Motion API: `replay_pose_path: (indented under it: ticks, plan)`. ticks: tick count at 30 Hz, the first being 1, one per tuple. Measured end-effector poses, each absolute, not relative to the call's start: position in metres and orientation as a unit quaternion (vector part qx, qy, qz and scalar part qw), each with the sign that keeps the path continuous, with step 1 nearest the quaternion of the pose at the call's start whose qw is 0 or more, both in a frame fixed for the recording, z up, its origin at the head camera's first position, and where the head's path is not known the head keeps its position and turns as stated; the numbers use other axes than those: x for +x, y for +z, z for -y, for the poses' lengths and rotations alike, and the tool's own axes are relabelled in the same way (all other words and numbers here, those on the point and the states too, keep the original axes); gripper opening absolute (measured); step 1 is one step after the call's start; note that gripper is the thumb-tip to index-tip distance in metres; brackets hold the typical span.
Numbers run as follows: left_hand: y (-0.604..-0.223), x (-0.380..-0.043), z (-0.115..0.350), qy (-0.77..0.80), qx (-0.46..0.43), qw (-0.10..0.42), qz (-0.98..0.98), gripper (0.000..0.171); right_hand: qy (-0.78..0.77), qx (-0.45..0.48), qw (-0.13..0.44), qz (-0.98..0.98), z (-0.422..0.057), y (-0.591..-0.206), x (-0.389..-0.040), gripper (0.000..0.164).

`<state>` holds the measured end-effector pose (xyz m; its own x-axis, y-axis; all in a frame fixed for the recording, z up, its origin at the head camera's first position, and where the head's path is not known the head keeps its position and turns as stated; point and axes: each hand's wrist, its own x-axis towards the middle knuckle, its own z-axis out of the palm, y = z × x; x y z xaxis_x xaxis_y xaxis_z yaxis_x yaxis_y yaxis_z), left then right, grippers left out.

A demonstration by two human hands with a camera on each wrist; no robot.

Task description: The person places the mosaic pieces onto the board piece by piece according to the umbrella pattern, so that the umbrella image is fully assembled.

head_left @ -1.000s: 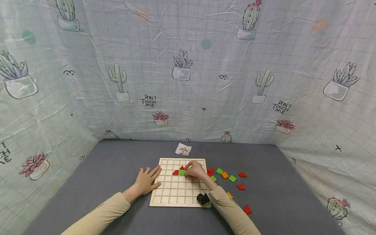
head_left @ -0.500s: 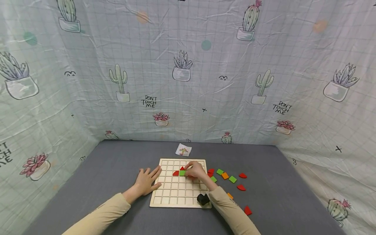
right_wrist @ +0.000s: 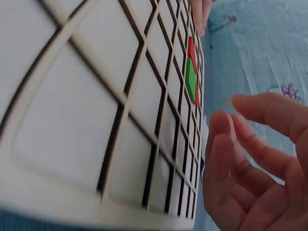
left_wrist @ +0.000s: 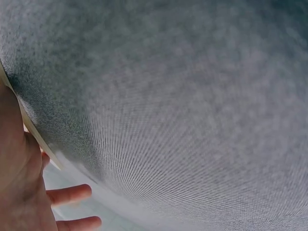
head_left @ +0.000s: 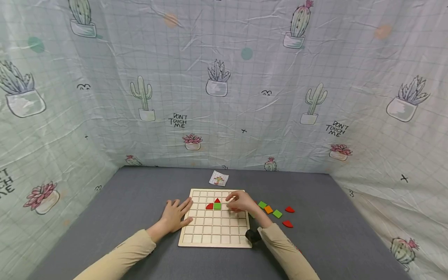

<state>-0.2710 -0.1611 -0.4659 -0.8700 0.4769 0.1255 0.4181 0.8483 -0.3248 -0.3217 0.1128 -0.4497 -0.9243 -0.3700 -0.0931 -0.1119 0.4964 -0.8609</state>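
On the gridded wooden board (head_left: 199, 230), a red quarter-circle tile (head_left: 209, 206) lies left of a green square tile (head_left: 217, 206), with a red triangle tile (head_left: 217, 200) just behind the square. My left hand (head_left: 172, 216) rests at the board's left edge, fingers spread, fingertips over the rim. Over the right part of the board is my right hand (head_left: 240, 201), to the right of the green tile. Its fingers are loosely bent, and in the right wrist view nothing shows between thumb and fingertips (right_wrist: 240, 102).
Right of the board lie loose tiles: a green square (head_left: 277, 214), an orange square (head_left: 268, 209) and red quarter-circles (head_left: 287, 223); the right arm hides others. Behind the board is a small patterned card (head_left: 218, 179). A printed curtain (head_left: 241, 101) surrounds the grey table (head_left: 147, 186).
My right hand has drawn back to the right, away from the green square tile, which now shows whole. The left hand keeps its place at the board's edge.
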Motion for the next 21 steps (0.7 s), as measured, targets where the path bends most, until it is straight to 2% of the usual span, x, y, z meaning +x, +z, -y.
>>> replay_pose_path:
  ticks: [9, 21]
  plan:
    - [-0.468, -0.274, 0.164, 0.129, -0.244, 0.103, 0.956, 0.061, -0.474, -0.192, 0.150, -0.846, -0.159, -0.447, -0.314, 0.029]
    - [-0.469, -0.275, 0.164, 0.108, -0.245, 0.098, 0.959, 0.060, -0.443, -0.185, 0.134, -0.867, -0.220, -0.445, -0.291, 0.030]
